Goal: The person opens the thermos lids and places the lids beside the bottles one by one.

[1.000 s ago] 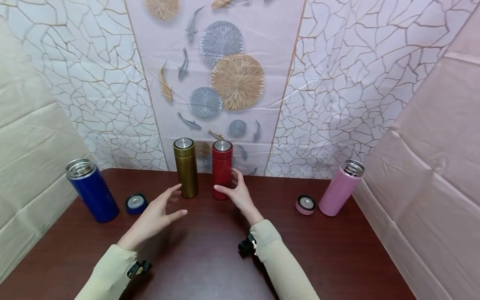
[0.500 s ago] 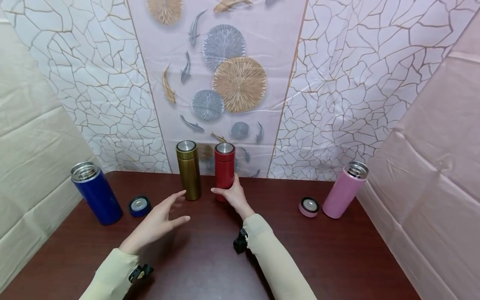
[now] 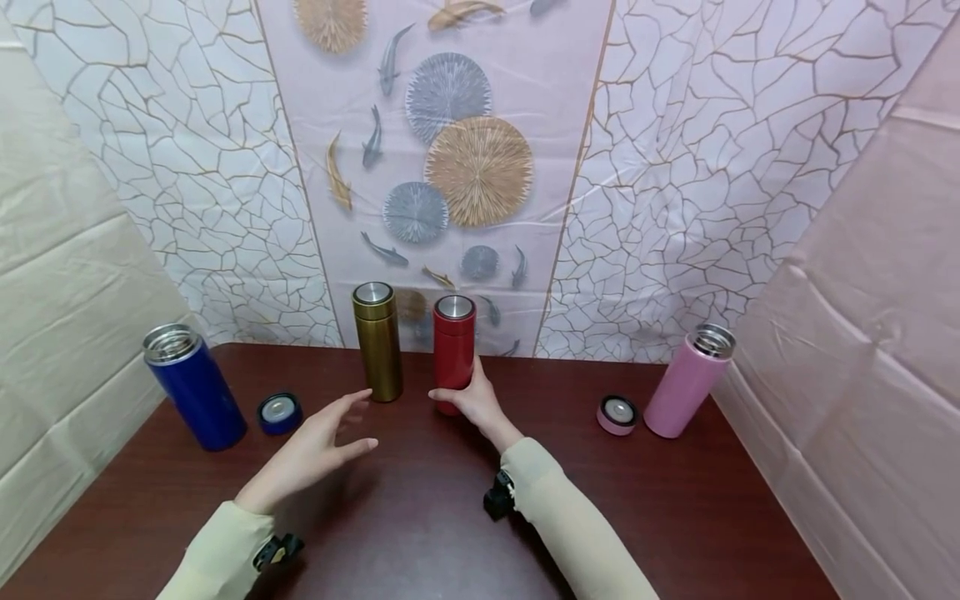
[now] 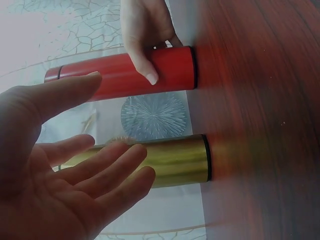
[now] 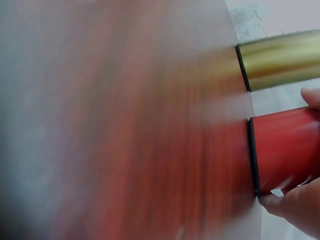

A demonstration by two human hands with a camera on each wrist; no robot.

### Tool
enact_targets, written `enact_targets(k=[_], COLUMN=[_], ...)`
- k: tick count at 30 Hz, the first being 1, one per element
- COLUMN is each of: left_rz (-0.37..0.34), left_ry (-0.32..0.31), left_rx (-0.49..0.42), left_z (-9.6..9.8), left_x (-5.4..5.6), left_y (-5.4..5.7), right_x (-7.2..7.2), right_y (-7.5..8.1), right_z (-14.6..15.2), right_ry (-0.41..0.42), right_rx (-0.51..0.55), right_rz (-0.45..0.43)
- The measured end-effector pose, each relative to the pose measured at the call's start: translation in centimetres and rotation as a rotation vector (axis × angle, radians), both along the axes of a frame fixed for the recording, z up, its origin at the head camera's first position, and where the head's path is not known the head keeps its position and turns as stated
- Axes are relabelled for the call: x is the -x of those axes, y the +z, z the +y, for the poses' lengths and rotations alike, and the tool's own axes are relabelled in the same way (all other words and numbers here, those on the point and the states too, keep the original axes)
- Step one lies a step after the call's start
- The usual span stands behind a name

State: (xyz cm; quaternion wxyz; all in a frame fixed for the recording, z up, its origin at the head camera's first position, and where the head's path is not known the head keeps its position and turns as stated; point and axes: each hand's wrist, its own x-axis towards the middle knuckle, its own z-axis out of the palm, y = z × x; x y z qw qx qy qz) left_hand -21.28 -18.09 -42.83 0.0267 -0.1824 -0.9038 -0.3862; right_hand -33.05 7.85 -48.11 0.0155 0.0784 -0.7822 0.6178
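Observation:
My right hand grips a capped red thermos low on its body, thumb on the near side and fingers around the right. The thermos stands upright; whether its base touches the table cannot be told. To its left a capped gold thermos stands upright on the table. My left hand is held before the gold thermos, fingers and thumb spread with nothing between them. In the left wrist view the left fingers overlap the gold thermos from the camera's side. The right wrist view shows the red thermos's black base rim.
An uncapped blue thermos stands at the left, its blue lid beside it on the dark red table. At the right an uncapped pink thermos stands by its pink lid. A patterned cloth wall rises behind.
My right hand has closed around the red thermos and shifted it slightly toward me and to the right. The left hand stays nearly in place. The head view has tilted a little.

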Motion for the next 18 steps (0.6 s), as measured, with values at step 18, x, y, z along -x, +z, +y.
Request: enact_targets(k=[18], left_rz=[0.022], left_ry=[-0.066], left_rx=[0.026], left_z=[1.3], left_x=[-0.6], left_y=[0.4], right_x=[-5.8], right_y=[1.5], right_z=[3.1], right_ry=[0.105], right_rx=[-0.126], right_rz=[-0.057])
